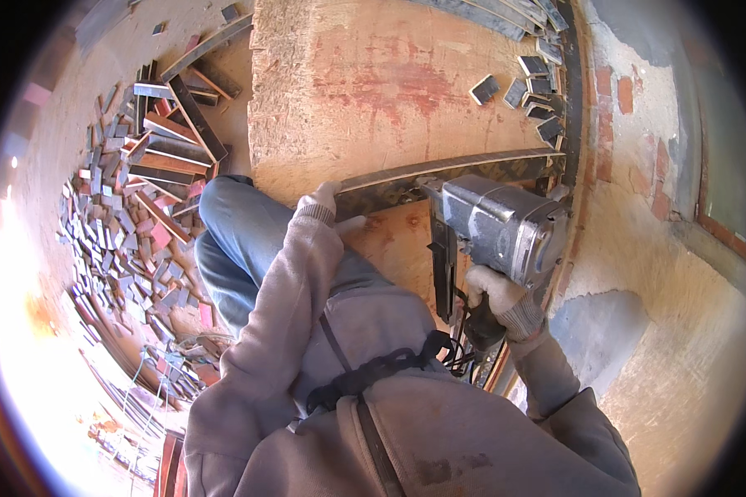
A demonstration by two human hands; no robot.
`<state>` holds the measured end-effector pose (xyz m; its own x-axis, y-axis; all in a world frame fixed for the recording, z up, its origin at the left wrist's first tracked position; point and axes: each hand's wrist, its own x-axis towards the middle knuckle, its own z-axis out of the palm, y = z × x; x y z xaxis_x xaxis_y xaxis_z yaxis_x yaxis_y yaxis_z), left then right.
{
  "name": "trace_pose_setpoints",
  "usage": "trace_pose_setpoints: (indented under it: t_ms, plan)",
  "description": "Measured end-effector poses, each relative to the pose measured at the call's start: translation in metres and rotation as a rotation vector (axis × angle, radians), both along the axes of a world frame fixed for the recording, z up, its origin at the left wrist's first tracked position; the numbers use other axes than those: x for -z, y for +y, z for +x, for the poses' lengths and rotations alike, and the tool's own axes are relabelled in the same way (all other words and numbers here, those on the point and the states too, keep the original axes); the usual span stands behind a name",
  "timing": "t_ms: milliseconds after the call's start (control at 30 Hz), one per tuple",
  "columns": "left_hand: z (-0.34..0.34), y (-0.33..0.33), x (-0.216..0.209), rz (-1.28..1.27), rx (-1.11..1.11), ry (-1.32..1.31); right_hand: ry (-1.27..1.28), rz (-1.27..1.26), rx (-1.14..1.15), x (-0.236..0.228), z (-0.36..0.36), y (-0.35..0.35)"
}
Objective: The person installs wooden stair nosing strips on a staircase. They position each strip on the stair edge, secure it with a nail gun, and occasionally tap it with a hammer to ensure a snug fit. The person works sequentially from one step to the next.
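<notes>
Long strip (456, 170) lies across the board (373, 74); left hand (325, 199) at its left end, nail gun (493, 228) at its right, right hand (497, 302) below. Small blocks (535, 91) behind, offcut pile (133, 190) on the floor, left.

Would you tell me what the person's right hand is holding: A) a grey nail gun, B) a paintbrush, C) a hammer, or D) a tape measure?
A: the gloved right hand grips the handle of a grey nail gun whose nose meets the dark strip on the board.
</notes>
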<state>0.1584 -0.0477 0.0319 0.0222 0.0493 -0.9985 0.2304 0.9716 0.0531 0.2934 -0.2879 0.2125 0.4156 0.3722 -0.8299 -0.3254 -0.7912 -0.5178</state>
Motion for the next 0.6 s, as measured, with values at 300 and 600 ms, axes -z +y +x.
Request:
trace_pose_setpoints:
  t_ms: [300,600]
  plan:
    - [-0.01,-0.003,0.02,0.034,0.03,-0.154,0.037,0.031,-0.101,0.01,-0.013,0.016]
    - [-0.002,-0.005,0.0,-0.017,-0.035,-0.164,0.045,0.015,-0.185,0.009,-0.025,0.02]
